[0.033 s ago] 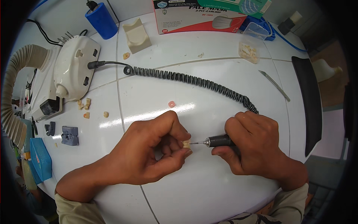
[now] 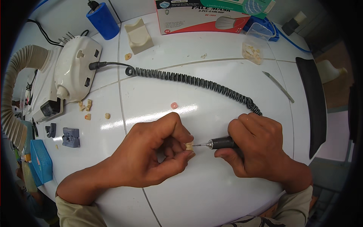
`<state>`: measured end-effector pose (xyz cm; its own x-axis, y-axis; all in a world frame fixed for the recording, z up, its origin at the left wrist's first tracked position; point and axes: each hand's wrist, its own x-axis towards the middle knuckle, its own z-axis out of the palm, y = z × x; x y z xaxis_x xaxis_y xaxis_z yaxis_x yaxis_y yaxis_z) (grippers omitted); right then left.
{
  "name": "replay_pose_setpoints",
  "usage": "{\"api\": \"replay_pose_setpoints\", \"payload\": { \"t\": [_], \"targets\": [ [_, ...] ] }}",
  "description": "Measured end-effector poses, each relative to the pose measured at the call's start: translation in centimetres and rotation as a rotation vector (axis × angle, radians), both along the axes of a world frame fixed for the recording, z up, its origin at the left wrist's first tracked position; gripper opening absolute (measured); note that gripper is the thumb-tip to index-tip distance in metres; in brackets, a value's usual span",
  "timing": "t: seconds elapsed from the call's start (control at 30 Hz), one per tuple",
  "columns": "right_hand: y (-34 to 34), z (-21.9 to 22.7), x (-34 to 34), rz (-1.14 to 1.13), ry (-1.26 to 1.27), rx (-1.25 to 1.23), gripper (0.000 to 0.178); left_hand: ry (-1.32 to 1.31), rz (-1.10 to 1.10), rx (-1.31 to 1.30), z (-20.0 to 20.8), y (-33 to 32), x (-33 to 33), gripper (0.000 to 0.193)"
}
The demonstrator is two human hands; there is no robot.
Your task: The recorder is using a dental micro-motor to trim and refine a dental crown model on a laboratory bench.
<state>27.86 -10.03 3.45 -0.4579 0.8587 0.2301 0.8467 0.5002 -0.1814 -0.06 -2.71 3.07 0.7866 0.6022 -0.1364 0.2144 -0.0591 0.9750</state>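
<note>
The cream piece [image 2: 188, 146] was above the table [image 2: 234, 196], pinched between finger and thumb of the left hand [image 2: 151, 147]. The bit [image 2: 199, 145] met its right side, though fingertips partly hid the contact. The right hand [image 2: 261, 145] was closed round the handpiece [image 2: 222, 142]. Shaping seemed in hand; the next move called for a firm pinch and steady bit. Beyond lay a pink piece [image 2: 174, 105] and the coiled cord [image 2: 189, 78].
</note>
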Motion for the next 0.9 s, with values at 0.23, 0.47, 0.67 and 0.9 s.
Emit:
{"api": "replay_pose_setpoints", "payload": {
  "t": [0.23, 0.47, 0.67, 0.9],
  "targets": [
    [-0.07, -0.04, -0.23, -0.011, -0.02, -0.008, 0.051, 0.002, -0.016, -0.006, -0.05, 0.06, -0.11, 0.023],
    [-0.14, 0.0, -0.33, -0.014, -0.036, -0.011, 0.051, -0.007, 0.024, -0.046, 0.15, -0.07, 0.06, 0.023],
    [-0.21, -0.12, -0.44, -0.019, -0.039, 0.009, 0.05, -0.007, -0.002, -0.005, 0.14, -0.04, 0.15, 0.022],
    [-0.22, 0.35, -0.62, -0.024, -0.049, -0.032, 0.047, -0.009, -0.001, 0.013, 0.49, 0.04, 0.24, 0.02]
  ]
}}
